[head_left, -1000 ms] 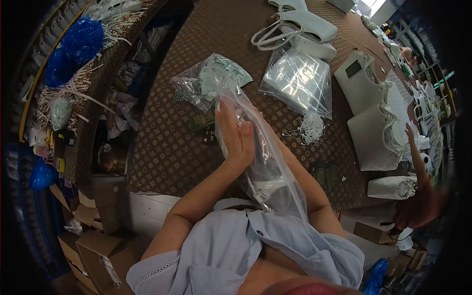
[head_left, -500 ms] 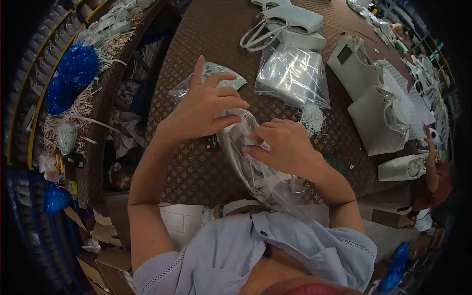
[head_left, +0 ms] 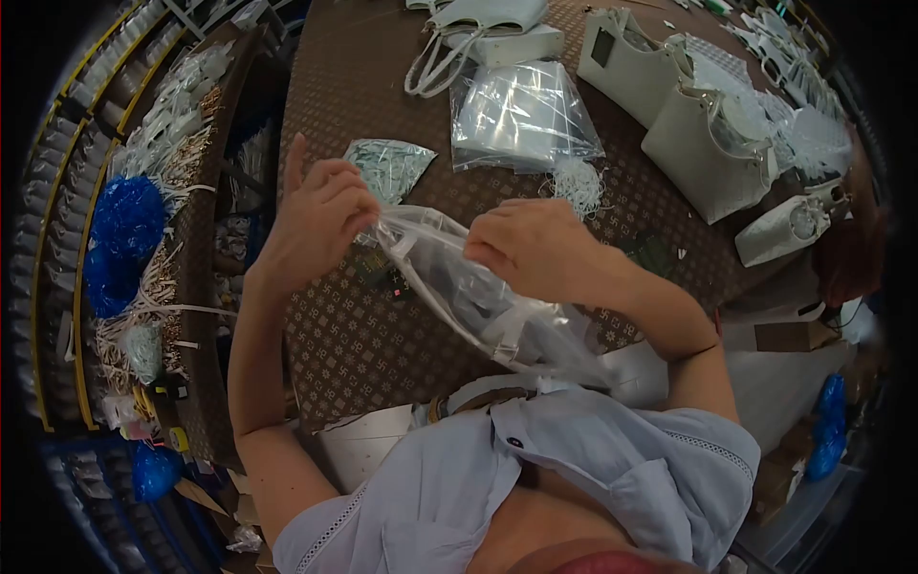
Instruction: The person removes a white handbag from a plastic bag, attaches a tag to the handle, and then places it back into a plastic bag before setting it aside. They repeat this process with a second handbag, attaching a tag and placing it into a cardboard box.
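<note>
A clear plastic bag [head_left: 440, 273] stretches slantwise in front of my chest, with a pale strap-like piece along its lower side. What else lies inside is hard to make out. My left hand [head_left: 325, 215] pinches the bag's upper left end, its index finger pointing up. Curled over the bag's upper edge, my right hand [head_left: 535, 247] grips the film. Beyond my left hand lies a packet of pale green-white pieces [head_left: 397, 167]. A stack of flat clear bags [head_left: 521, 120] lies past my right hand, beside a bundle of white strings [head_left: 577, 187].
Pale handbags [head_left: 708, 158] stand along the right of the brown patterned table [head_left: 354, 354], with another handbag [head_left: 488, 14] at the back. Blue plastic bundles [head_left: 129, 239] and many straps fill the left bench. Part of another person [head_left: 851, 244] shows at far right.
My left hand has moved left and closed on the bag's end, where its fingers were spread before. The bag is now drawn out wider between my hands. The whole view has shifted.
</note>
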Motion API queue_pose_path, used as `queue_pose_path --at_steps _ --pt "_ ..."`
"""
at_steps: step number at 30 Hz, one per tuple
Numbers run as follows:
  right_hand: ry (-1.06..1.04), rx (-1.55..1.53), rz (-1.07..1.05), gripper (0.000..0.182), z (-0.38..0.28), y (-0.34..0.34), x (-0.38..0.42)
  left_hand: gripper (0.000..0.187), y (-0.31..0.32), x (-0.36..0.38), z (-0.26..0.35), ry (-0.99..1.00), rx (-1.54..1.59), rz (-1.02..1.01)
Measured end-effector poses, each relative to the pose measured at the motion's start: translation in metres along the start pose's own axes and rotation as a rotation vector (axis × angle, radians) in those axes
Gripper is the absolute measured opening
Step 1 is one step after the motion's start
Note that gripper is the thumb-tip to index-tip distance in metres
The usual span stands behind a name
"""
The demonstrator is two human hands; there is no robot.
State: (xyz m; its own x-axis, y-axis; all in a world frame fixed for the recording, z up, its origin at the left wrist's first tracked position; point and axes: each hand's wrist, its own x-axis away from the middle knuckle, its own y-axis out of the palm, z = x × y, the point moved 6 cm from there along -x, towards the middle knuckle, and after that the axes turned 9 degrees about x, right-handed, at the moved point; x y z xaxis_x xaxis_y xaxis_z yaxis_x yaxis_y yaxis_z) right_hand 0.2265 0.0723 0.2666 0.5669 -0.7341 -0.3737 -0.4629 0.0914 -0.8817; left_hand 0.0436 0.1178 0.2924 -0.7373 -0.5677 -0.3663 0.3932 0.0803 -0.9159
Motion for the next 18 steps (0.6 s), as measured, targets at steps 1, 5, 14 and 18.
queue_pose_path --at_steps 1,5,14,18 --pt "0.007 -0.011 0.002 0.014 0.001 -0.003 0.003 0.007 -0.002 0.005 -0.006 0.009 0.016 -0.02" --pt "0.13 0.096 -0.078 0.014 -0.007 -0.016 0.015 0.005 -0.013 0.017 -0.039 0.06 -0.049 0.053" --pt "0.426 0.131 -0.059 0.036 -0.045 -0.012 0.06 0.046 0.008 0.043 -0.071 -0.046 0.972 0.363" --pt "0.495 0.644 0.146 0.043 -0.06 0.038 0.093 0.047 0.119 0.026 -0.048 -0.192 1.315 0.042"
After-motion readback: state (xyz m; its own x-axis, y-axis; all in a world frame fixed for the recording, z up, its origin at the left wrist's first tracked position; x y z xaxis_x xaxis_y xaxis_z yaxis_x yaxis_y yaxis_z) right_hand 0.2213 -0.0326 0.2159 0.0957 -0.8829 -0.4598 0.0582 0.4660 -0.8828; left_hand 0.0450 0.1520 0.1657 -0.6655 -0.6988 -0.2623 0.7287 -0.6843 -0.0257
